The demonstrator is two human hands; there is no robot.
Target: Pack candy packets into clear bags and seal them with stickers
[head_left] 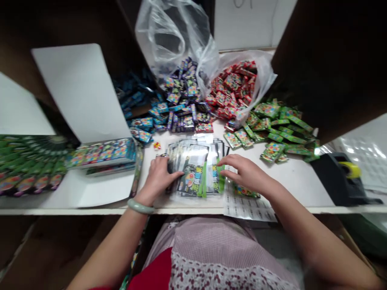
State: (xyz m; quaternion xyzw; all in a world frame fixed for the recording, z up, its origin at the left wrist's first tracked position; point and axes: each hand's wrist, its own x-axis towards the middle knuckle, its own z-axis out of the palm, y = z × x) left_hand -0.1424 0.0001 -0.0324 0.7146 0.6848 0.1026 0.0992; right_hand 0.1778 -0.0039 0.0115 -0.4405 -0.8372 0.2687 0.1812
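A loose stack of printed plastic pouches (195, 173), dark with green edges and colourful lettering, lies on the white table in front of me. My left hand (159, 175) rests at the stack's left side, its thumb stretched over the top pouches and spread from the fingers. A pale green bangle (140, 206) circles that wrist. From the right, my right hand (246, 172) touches the stack's edge with thumb and forefinger apart. Beneath this hand lie a small green packet (246, 191) and a printed sheet (249, 207), both partly covered.
Behind the stack are heaps of small blue (142, 123), purple (184, 84), red (232, 86) and green (281, 129) boxes, some in clear bags. An open white carton (102, 187) holds packets at left. A black tape dispenser (341, 177) stands right. The table's front edge (187, 210) is near me.
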